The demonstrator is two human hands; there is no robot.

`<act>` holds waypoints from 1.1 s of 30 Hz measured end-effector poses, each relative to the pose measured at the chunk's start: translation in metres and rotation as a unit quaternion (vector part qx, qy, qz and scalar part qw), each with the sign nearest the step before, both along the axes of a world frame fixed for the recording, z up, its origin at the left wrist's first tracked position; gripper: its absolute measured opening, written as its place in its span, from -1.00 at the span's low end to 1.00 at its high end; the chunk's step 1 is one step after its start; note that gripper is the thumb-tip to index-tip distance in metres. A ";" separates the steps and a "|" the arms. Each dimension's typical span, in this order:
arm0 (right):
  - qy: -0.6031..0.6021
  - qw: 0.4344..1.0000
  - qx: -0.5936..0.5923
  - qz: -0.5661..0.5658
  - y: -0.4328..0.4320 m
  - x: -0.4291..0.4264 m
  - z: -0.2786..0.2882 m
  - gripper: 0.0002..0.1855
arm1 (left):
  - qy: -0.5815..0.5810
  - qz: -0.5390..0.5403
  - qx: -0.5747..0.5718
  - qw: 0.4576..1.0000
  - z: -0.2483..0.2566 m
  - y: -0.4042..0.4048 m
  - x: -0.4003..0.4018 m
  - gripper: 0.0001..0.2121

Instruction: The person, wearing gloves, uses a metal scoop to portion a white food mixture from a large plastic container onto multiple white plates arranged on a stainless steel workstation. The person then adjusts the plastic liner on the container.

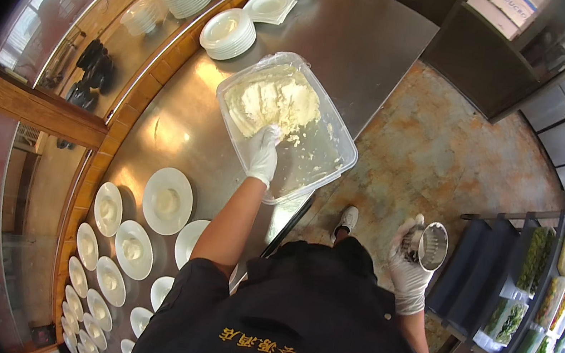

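Observation:
My left hand [264,156], in a white glove, reaches into a clear plastic tub [348,156]. Its fingertips touch a pale, crumbly mash [275,98] heaped at the tub's far end; the back of the hand hides how the fingers close. Smears and crumbs of the mash cling to the tub's bare floor. Off to the right, over the floor, my gloved right hand [408,283] holds a fluted metal ring mould [434,246], its round opening facing up. Wide-rimmed white plates [170,182] stand in rows at the left, several with a small pale mound in the middle.
The tub rests on a steel table [357,30], close to its right edge. Stacked white plates [232,28] and square dishes [269,7] stand along the wooden-framed glass partition [132,90]. At the right, a rack [470,268] carries containers of chopped greens [511,320].

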State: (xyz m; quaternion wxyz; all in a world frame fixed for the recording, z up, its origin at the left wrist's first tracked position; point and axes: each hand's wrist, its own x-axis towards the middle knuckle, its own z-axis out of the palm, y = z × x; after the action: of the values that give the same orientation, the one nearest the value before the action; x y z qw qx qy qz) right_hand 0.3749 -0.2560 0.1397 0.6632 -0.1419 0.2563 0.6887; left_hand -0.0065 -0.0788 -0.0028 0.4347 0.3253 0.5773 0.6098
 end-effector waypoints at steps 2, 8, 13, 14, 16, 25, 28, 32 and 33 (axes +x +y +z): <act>-0.007 0.998 0.026 0.058 0.036 0.015 -0.008 -0.55 | 0.172 0.001 -0.017 0.985 -0.015 0.016 -0.007 -0.66; -0.151 0.974 0.072 0.151 0.139 0.037 -0.018 -0.50 | 0.597 -0.115 -0.057 0.792 -0.033 0.038 -0.035 -0.51; -0.110 0.979 0.046 0.163 0.182 0.042 -0.015 -0.49 | 0.683 -0.149 0.007 0.715 -0.048 0.082 -0.058 -0.47; -0.131 0.977 0.051 0.162 0.186 0.040 -0.015 -0.49 | 0.686 -0.162 0.007 0.710 -0.051 0.091 -0.062 -0.47; -0.255 0.947 0.071 0.183 0.189 0.035 -0.013 -0.49 | 0.679 -0.190 -0.004 0.709 -0.058 0.103 -0.064 -0.46; -0.105 0.986 -0.076 0.102 0.210 0.003 -0.011 -0.56 | 0.609 -0.225 -0.056 0.758 -0.104 0.122 -0.058 -0.30; -0.082 0.986 -0.097 0.110 0.219 -0.010 -0.013 -0.56 | 0.637 -0.210 -0.079 0.737 -0.111 0.131 -0.057 -0.24; -0.083 0.985 -0.113 0.101 0.224 -0.020 -0.017 -0.54 | 0.611 -0.246 -0.184 0.730 -0.097 0.139 -0.048 -0.15; -0.100 0.981 -0.129 0.102 0.225 -0.020 -0.017 -0.53 | 0.613 -0.249 -0.203 0.722 -0.091 0.140 -0.045 -0.15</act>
State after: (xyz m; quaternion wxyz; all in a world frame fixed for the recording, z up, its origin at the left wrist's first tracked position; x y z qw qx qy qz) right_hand 0.3549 -0.0307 0.1223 0.5883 -0.3199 0.2592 0.6960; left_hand -0.0511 0.0612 -0.0935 0.1777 0.6642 0.7260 0.0160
